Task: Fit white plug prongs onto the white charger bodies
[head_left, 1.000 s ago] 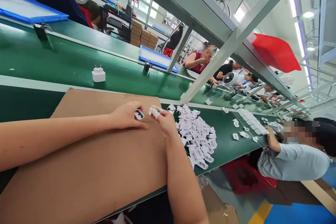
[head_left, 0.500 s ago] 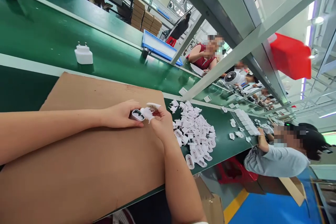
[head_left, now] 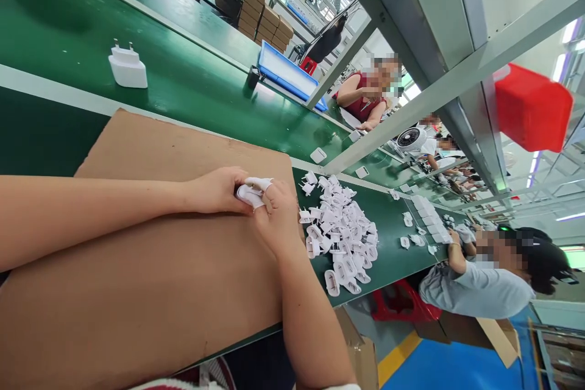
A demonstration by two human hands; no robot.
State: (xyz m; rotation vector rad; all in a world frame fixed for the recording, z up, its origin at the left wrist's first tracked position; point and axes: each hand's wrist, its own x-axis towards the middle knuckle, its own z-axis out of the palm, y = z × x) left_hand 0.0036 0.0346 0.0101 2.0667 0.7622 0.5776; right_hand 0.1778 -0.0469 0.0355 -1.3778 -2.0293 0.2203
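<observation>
My left hand (head_left: 219, 190) is closed round a small white plug charger housing (head_left: 249, 196) above the cardboard sheet. From the right, my right hand (head_left: 278, 214) meets it, its white-covered fingertips pressed against the same housing. The fingers hide most of the charger, so I cannot tell whether its two parts are fully joined. Beside my right forearm lies a heap of white plug charger parts (head_left: 342, 225), some with open ends showing. A finished-looking white plug charger (head_left: 128, 67) stands on the green belt at the left, pins up.
The cardboard sheet (head_left: 150, 280) covers the bench under my arms. A metal frame post (head_left: 351, 125) slants up beyond the heap. A blue tray (head_left: 290, 76) sits across the belt. At the right a co-worker in a grey shirt (head_left: 475, 289) handles white parts; other people sit farther back.
My right hand has moved slightly left and closed against the housing in my left hand. The housing's open end with dark parts, visible before, is now covered. The view has shifted a little.
</observation>
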